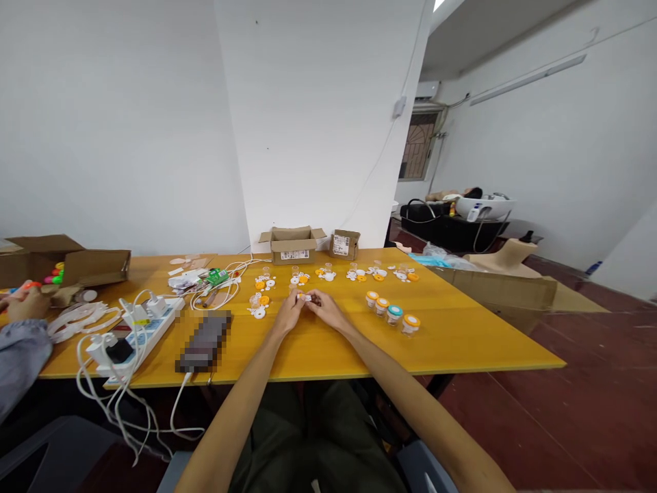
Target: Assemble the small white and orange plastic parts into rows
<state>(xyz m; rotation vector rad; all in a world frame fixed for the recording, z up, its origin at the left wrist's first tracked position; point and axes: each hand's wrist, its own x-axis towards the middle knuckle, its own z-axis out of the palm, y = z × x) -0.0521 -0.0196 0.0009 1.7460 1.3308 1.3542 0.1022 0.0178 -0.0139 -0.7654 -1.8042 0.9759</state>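
Bare forearms (226, 430) cross the near edge of the table (318, 357). Left hand (289, 312) and right hand (325, 311) nearly meet, fingers closed around a small white piece (304, 298) between them. To their right, tabletop stretches to four lidded jars (394, 315), three orange-topped, one teal. Beyond, two cardboard boxes (293, 248) stand near the wall (318, 137).

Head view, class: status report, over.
Left hand, right hand: both gripping small white-and-orange piece. Loose round white and orange parts just beyond. Four orange- or teal-lidded clear jars to right.
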